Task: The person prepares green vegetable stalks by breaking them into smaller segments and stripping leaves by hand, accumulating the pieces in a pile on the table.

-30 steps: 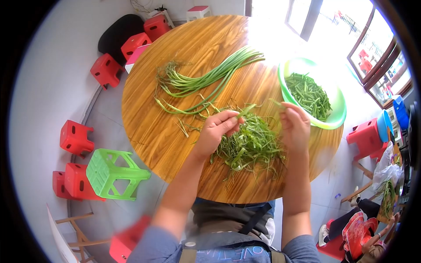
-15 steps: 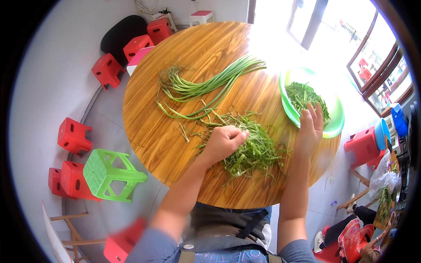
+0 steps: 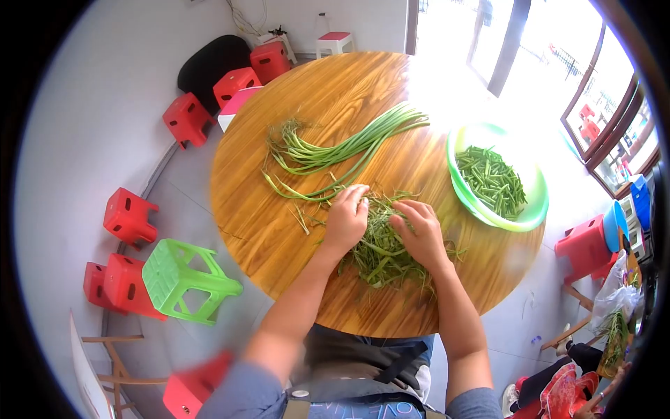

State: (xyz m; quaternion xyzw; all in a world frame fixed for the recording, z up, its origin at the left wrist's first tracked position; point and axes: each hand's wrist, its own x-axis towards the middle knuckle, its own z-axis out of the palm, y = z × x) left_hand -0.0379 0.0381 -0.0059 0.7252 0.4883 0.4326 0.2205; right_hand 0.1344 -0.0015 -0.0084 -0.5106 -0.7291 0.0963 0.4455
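Observation:
Both hands are over a loose heap of green trimmings near the front of the round wooden table. My left hand lies at the heap's upper left edge, fingers bent; whether they hold anything is hidden. On the heap's right side, my right hand has its fingers apart and shows nothing held. Beyond my left hand lies a bundle of long green stalks with stringy ends at the left. A pale green basin at the right holds short cut green pieces.
Red stools and a green stool stand on the floor at the left. Beyond the table's right side are a red stool with a blue basin and, at the lower right, a seated person in part.
My right hand has come back from over the basin to the heap. My left hand has shifted slightly to the heap's upper left. The camera view has moved a little.

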